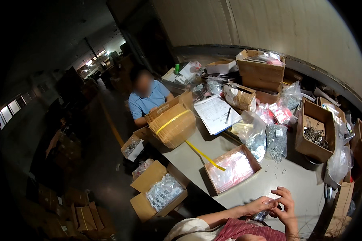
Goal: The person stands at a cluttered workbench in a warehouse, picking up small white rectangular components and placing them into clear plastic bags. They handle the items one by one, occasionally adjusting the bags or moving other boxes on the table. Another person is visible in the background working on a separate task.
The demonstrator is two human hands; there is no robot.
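At the table's near edge my two hands meet close to my body. My left hand (260,205) is closed, its fingertips pinching the top of a small clear plastic bag (261,216) that hangs below it with shiny contents. Against the same spot, my right hand (286,205) pinches with thumb and forefinger, its other fingers raised and curled. What exactly lies between the fingertips is small and partly hidden. Just beyond my hands is a shallow cardboard box (251,173) of flat clear bags with red print (233,168).
Loose small metal pieces (280,170) lie near a bag of metal parts (276,142). A clipboard with papers (217,114), a pen and a box of metal hooks (315,136) stand farther back. A co-worker (149,96) sits behind a taped carton (175,124). An open carton of packets (165,193) is at left.
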